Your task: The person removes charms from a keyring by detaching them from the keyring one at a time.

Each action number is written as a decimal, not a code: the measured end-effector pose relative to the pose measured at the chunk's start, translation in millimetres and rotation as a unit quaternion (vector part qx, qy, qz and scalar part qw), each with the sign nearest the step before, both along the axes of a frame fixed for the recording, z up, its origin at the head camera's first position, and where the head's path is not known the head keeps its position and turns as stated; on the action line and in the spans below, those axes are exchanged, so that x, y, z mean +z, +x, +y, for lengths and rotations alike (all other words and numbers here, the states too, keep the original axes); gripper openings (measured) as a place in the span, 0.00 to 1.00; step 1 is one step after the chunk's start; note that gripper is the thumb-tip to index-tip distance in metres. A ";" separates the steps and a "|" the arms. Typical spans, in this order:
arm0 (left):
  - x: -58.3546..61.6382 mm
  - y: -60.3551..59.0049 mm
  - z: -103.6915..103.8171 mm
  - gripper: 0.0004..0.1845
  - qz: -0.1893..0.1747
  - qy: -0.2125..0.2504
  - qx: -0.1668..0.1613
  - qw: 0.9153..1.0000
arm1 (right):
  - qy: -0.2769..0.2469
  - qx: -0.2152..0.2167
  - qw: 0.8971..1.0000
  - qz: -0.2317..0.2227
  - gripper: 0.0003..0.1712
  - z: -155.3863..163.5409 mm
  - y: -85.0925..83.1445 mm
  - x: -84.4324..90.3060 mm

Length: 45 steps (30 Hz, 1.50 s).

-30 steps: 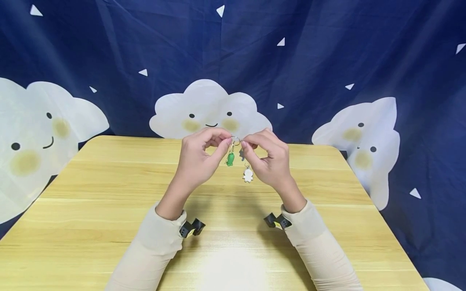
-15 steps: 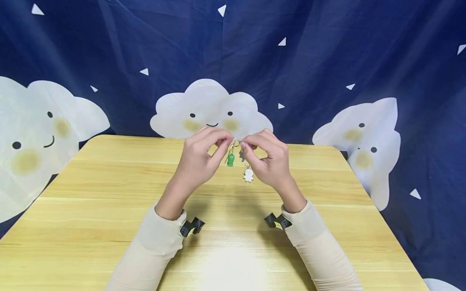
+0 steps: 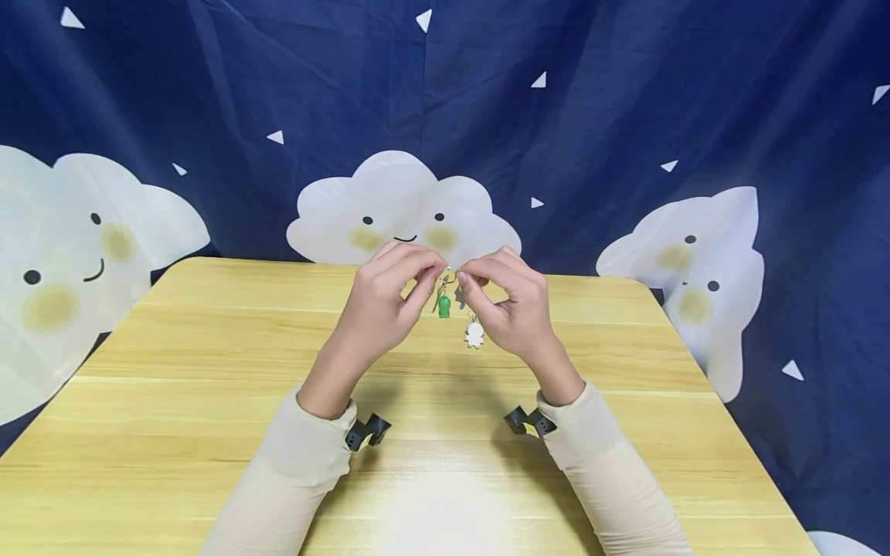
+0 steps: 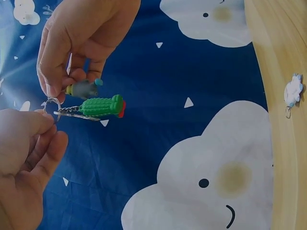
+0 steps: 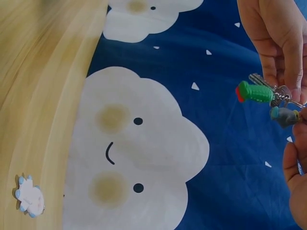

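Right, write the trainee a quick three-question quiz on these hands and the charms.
1. True or false: the white charm hangs from the key ring.
2. The ridged charm on the ring's chain is: A green, B yellow, C purple.
3. Which hand pinches the grey charm?
Key: 1 false, it lies on the table, apart from both hands. 2 A. 3 the right hand; the left hand pinches the key ring.
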<state>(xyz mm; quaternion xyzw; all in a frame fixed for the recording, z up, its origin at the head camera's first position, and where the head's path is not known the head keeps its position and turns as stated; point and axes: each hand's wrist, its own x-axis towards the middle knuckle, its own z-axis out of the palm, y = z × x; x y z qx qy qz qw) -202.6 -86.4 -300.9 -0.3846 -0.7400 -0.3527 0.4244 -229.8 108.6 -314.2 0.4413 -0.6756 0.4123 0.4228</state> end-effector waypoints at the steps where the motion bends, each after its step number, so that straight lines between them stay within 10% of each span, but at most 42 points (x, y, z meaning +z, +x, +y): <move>1: -0.1 -0.2 -0.1 0.03 0.001 -0.002 0.000 1.000 | 0.001 -0.001 1.000 0.000 0.08 0.0 0.0 -0.1; 45: -3.1 -0.3 -10.4 0.04 -0.022 -0.074 -0.013 0.997 | 0.013 0.021 0.999 -0.042 0.06 -1.4 -3.2 -6.5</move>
